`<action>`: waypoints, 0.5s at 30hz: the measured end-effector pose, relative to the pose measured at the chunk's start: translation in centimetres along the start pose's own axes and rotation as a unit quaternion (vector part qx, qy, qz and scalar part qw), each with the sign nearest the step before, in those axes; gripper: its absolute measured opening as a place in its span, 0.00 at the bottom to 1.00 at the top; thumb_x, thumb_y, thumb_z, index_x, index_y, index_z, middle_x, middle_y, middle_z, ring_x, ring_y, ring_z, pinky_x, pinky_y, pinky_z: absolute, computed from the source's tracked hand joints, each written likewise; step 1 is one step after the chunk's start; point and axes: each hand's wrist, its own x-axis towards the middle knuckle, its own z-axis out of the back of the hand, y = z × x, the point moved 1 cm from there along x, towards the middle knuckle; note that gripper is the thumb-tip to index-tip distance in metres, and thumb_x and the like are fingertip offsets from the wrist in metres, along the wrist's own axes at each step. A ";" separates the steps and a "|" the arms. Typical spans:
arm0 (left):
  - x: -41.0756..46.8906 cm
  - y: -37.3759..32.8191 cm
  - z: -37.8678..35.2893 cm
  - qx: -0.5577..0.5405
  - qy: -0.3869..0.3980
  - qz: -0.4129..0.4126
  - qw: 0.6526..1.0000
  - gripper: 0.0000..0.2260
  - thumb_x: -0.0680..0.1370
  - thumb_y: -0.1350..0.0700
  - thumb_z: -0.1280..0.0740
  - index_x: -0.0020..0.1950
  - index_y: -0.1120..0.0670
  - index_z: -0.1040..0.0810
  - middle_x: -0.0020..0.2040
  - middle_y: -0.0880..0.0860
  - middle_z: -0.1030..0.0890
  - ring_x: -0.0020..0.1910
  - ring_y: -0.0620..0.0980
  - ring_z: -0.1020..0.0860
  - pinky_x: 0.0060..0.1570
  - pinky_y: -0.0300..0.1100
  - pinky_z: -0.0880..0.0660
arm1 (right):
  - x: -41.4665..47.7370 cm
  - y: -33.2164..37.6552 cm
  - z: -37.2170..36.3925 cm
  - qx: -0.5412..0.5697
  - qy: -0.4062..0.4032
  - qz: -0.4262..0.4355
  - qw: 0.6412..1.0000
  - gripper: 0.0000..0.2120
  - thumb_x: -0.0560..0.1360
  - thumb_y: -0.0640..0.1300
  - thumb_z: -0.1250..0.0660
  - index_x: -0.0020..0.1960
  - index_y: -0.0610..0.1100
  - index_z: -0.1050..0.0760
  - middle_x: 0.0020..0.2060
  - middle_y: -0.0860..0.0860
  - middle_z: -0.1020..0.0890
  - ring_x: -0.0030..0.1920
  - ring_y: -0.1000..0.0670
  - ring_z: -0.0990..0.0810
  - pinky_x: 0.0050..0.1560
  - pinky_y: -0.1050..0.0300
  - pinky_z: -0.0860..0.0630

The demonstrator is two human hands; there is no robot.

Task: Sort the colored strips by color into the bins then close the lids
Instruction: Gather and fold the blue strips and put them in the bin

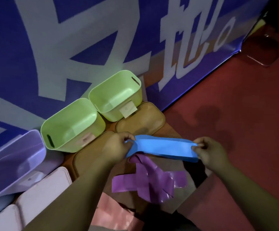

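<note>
A blue strip [163,147] is stretched flat between my hands. My left hand [118,145] pinches its left end and my right hand [208,150] pinches its right end. Just under it lie purple strips [150,180] crossed over each other on brown paper. A pink strip [115,212] lies below them near my left forearm. Two green bins [72,125] [117,95] and a purple bin [13,162] stand open along the wall, each with a small label on its front. Tan lids [140,119] [92,157] lie in front of the green bins, and a pale lid [43,195] lies by the purple bin.
A blue banner with large white characters [68,39] hangs behind the bins. Red floor [235,105] spreads to the right. A dark chair with metal legs [268,47] stands at the upper right. Another pale lid [0,220] shows at the bottom left corner.
</note>
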 end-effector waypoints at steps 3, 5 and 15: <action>2.8 -0.5 -0.5 0.028 0.021 0.004 0.999 0.08 0.76 0.60 0.32 0.44 0.46 0.19 0.41 0.43 0.18 0.39 0.38 0.21 0.38 0.28 0.29 | 0.7 -0.2 0.1 -0.054 -0.007 0.027 0.998 0.05 0.70 0.40 0.26 0.44 0.47 0.19 0.40 0.53 0.18 0.44 0.50 0.20 0.46 0.61 0.33; 4.2 -0.5 -1.1 0.044 0.029 0.010 0.999 0.07 0.76 0.60 0.30 0.51 0.49 0.18 0.50 0.50 0.16 0.48 0.47 0.19 0.50 0.37 0.25 | 1.1 -0.7 -0.2 -0.074 0.006 0.010 0.997 0.06 0.71 0.41 0.27 0.46 0.48 0.19 0.41 0.53 0.18 0.46 0.49 0.20 0.45 0.61 0.34; 0.0 0.9 -1.8 0.052 0.026 0.026 0.998 0.13 0.76 0.54 0.28 0.60 0.53 0.21 0.58 0.51 0.24 0.47 0.41 0.23 0.44 0.21 0.35 | -0.6 0.5 -1.0 -0.179 0.033 0.073 0.981 0.20 0.68 0.44 0.24 0.59 0.44 0.21 0.55 0.45 0.19 0.55 0.42 0.20 0.54 0.55 0.27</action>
